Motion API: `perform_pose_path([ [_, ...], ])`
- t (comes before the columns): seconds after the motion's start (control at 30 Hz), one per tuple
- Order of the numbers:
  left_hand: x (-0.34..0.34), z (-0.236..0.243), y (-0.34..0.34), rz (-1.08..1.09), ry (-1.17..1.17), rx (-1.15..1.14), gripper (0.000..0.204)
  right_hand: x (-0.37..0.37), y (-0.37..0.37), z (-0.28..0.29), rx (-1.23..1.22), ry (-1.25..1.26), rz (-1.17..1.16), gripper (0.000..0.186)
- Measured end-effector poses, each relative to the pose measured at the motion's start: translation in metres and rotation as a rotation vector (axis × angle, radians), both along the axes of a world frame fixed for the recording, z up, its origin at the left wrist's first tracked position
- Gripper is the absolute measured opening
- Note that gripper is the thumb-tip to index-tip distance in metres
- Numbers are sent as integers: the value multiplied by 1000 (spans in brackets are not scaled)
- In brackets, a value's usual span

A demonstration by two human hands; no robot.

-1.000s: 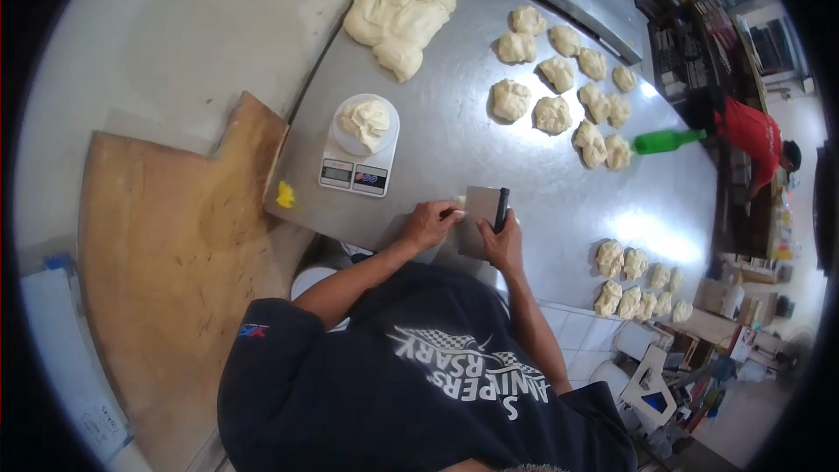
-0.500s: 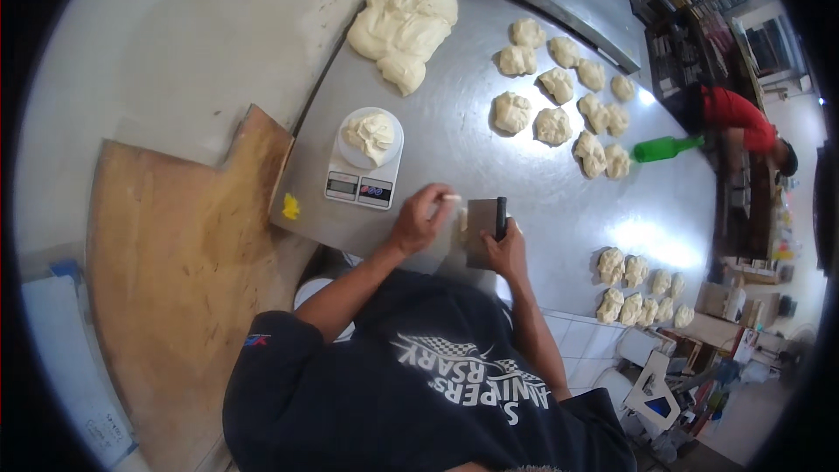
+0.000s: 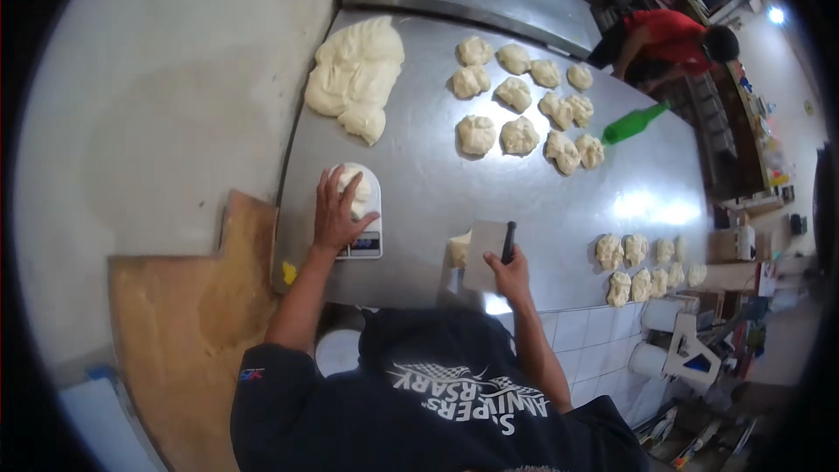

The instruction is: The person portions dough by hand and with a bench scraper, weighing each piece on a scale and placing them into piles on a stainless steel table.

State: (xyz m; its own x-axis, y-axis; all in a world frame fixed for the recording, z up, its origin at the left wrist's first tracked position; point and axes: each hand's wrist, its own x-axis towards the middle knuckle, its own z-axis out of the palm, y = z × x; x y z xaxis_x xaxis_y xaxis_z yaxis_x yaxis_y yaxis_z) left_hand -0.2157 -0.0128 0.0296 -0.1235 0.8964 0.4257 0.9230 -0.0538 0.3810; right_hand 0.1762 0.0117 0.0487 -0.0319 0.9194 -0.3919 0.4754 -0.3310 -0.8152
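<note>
My left hand [image 3: 336,214] lies on a lump of dough [image 3: 357,191] that sits on a small white kitchen scale [image 3: 364,243] near the steel table's left front corner. My right hand [image 3: 509,271] grips the black handle of a flat metal dough scraper [image 3: 486,254], held upright on the table close to the front edge. A small cut piece of dough [image 3: 459,248] lies just left of the scraper blade. A large mass of dough [image 3: 357,77] rests at the far left of the steel table [image 3: 428,183].
Several portioned dough pieces [image 3: 521,105] lie in the table's middle back, and several more [image 3: 642,262] at the front right. A green bottle [image 3: 634,124] lies on its side. A wooden board [image 3: 188,323] sits left below the table. A person in red [image 3: 669,35] bends at the far end.
My left hand has left the scraper and moved left onto the dough on the scale. The right hand still holds the scraper in about the same place.
</note>
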Motion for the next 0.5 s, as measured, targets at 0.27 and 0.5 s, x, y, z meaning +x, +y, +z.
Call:
perform_pose_path([
  [0.27, -37, -14, 35, 265, -502, -44, 51, -8, 4, 8, -67, -28, 5, 47],
  [0.5, -90, 2, 83, 258, -1039, -176, 33, 0, 31, -10, -24, 161, -62, 47],
])
